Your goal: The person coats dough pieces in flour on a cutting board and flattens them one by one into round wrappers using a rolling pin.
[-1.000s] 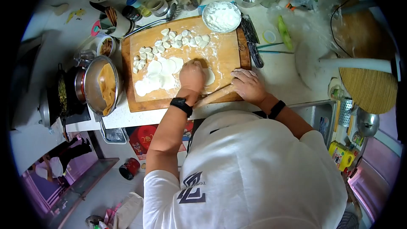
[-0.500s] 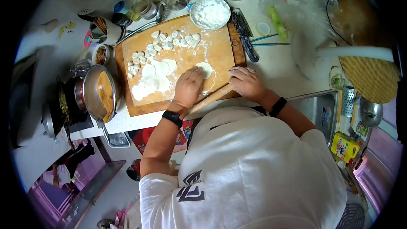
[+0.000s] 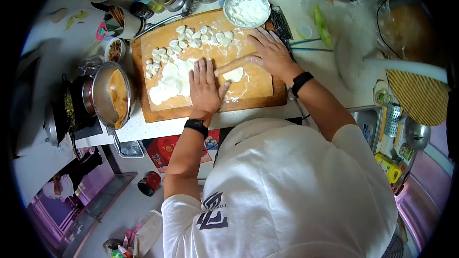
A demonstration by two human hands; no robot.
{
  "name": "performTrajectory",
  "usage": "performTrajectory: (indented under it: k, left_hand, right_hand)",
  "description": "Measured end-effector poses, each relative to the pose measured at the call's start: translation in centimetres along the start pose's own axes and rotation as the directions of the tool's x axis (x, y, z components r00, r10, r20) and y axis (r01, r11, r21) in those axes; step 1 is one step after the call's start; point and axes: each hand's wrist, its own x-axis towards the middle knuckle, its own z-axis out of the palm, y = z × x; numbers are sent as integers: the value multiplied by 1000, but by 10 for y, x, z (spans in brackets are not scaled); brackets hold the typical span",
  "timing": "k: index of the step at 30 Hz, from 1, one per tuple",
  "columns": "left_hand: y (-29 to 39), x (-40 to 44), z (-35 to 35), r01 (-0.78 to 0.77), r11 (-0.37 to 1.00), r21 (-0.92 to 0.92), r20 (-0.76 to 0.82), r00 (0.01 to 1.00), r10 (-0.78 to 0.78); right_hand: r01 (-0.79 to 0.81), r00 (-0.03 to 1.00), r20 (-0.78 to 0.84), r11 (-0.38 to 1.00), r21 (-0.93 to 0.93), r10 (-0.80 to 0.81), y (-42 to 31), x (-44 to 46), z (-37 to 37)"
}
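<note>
A wooden rolling pin [image 3: 235, 64] lies slanted over the far edge of a round dough wrapper [image 3: 234, 75] on the floured board [image 3: 258, 88]. My right hand [image 3: 273, 55] holds the pin's right end under its palm and thumb, its fingers stretched forward. Flat and open, my left hand [image 3: 205, 90] rests beside the pin's left end, its thumb by the wrapper's near-left edge. Left of that hand, several rolled wrappers [image 3: 169, 83] overlap in a pile, partly hidden by the fingers. Small dough pieces [image 3: 195, 42] sit in a curved row behind.
A bowl of flour [image 3: 246, 10] stands at the board's back right corner. To the left is a steel pot [image 3: 99, 96]. Green chopsticks [image 3: 306, 49] and a green vegetable [image 3: 322, 26] lie on the right; a sink [image 3: 368, 129] is set in the counter beyond.
My right hand has swung the rolling pin forward from the board's near edge onto the wrapper. My left hand has left the wrapper, shifting slightly left with fingers straightened.
</note>
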Motion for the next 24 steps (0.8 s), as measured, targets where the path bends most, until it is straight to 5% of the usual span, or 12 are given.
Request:
performTrajectory:
  k: [4,6,13,16,18,20,24]
  left_hand:
    - [19,-49,-24,-69,976,-207,151,983,102]
    - [26,-64,-35,-141,975,-173,212,961,177]
    - [-4,11,-6,-47,998,-36,35,998,48]
    - [6,-24,-10,-71,989,-126,104,991,84]
    - [21,-50,-27,-108,980,-166,190,972,140]
    - [21,-45,-30,-125,978,-167,218,963,160]
    - [1,8,-13,-81,996,-40,39,996,83]
  right_hand:
    - [36,999,10,998,50,-37,-9,-42,-9]
    - [54,988,140,995,80,-65,-8,-59,-10]
    - [-56,998,0,997,47,56,5,0,6]
    - [43,999,-8,999,25,-43,-5,-32,-8]
    - [48,990,125,995,91,-59,-7,-55,-10]
    - [74,997,22,995,61,-75,3,-46,6]
    - [-66,997,-30,995,73,68,2,0,16]
